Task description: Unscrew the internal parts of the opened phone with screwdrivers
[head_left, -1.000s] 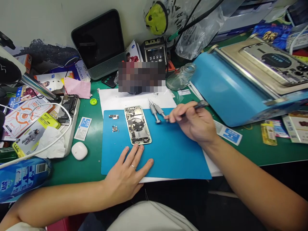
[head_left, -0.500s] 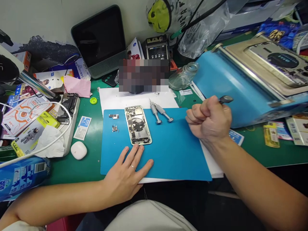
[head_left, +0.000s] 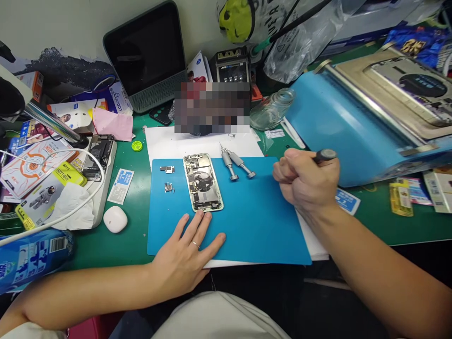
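Observation:
My left hand (head_left: 187,249) lies flat with its fingers spread over the front of the blue mat (head_left: 257,221). Its middle fingertips reach the lower edge of an opened phone (head_left: 203,183), whose inner parts are exposed. Left of the phone are two small parts, a flat metal-and-black piece (head_left: 167,169) and a smaller bracket-like piece (head_left: 169,187). Above the mat's right side, my right hand (head_left: 305,179) is closed in a fist around a dark-handled tool (head_left: 325,155). Only the rounded handle end shows; its working end is hidden. Two grey screwdrivers (head_left: 236,165) lie right of the phone.
A blue machine (head_left: 339,136) with a metal bar stands at the right, beside a glass jar (head_left: 271,110). At the left are a white earbud case (head_left: 115,219), boxes (head_left: 52,193) and a white cable (head_left: 97,188). A tablet-like screen (head_left: 144,52) stands behind.
The dark handle end in my right fist has tilted, and more of its end face shows. My left hand and the phone have stayed in place. The view has shifted slightly.

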`<state>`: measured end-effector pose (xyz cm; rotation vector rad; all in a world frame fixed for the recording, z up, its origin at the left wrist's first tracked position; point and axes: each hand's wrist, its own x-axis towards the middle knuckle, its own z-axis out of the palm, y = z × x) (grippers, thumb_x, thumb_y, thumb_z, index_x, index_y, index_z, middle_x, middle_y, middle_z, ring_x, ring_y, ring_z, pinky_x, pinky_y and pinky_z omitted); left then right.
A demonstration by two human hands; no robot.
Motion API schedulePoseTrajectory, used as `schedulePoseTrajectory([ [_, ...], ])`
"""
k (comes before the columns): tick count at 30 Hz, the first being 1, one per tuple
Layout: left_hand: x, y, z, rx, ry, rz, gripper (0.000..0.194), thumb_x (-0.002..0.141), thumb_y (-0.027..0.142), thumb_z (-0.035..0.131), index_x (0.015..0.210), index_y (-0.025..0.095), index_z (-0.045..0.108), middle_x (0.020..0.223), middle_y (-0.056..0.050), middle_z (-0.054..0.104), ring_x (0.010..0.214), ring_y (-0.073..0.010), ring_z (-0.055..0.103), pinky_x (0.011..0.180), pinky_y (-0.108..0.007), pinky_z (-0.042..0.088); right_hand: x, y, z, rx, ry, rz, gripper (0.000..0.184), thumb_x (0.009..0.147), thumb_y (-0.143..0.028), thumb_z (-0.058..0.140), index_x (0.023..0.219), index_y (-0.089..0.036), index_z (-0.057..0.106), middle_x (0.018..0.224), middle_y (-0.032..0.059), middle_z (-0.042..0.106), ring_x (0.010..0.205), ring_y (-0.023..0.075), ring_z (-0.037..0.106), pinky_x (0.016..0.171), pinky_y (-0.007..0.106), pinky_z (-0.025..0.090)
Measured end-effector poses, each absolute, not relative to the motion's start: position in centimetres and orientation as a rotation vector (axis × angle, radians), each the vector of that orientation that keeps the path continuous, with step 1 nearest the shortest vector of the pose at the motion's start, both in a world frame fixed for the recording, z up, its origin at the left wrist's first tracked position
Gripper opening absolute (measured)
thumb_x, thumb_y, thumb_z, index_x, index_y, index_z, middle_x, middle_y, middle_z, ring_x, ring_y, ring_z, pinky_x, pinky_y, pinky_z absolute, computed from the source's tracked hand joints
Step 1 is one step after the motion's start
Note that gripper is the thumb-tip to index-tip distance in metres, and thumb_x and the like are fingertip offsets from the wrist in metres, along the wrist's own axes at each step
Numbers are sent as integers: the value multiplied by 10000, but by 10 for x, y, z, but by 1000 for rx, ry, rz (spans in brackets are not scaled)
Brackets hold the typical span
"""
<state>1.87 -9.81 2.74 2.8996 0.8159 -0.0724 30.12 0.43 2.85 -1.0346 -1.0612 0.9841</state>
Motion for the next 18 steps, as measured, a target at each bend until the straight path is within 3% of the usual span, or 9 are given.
schedulePoseTrajectory([
  [5,18,-98,27,2896,812,-79,772,971,509,566,1589,172,248,1648,-275,178,1540,-436,167,1201,-587,156,305,6,15,-978,-1135,985,560,856,-323,767,469,-195,382,465,-65,244,412,59,237,435,291,155],
  [7,18,-98,27,2895,811,-71,784,961,513,581,1587,170,254,1647,-276,182,1539,-439,168,1201,-588,155,307,4,11,-915,-1182,1097,392,846,-330,773,573,-209,521,511,-52,356,459,85,353,450,284,268],
  [9,19,-98,27,2890,813,-62,795,946,514,606,1578,166,271,1644,-278,190,1535,-447,176,1200,-586,156,305,0,10,-884,-1268,1218,177,835,-380,775,807,-242,667,635,-26,517,592,130,515,552,299,435],
  [12,20,-98,27,2881,812,-51,804,927,498,638,1567,162,285,1637,-278,215,1530,-446,195,1203,-576,159,294,-14,16,-999,-1483,1234,239,958,-341,630,1193,-314,664,837,-6,647,801,156,646,795,329,555],
  [14,20,-99,27,2881,807,-42,808,923,485,646,1565,157,280,1632,-277,232,1533,-435,195,1208,-573,154,281,-25,26,-959,-1679,1182,427,997,-268,560,1407,-382,524,959,0,726,926,179,721,877,359,584],
  [16,20,-99,27,2874,814,-34,807,921,474,648,1563,154,278,1631,-275,240,1536,-425,193,1215,-569,147,267,-32,38,-865,-1822,1100,661,969,-185,588,1531,-427,338,1085,-1,772,1046,212,744,944,402,599],
  [18,20,-101,26,2863,825,-18,816,914,466,655,1562,148,274,1630,-273,244,1538,-416,194,1222,-556,146,254,-34,47,-769,-1903,1038,802,929,-123,619,1559,-454,249,1178,-10,765,1120,234,736,989,430,610],
])
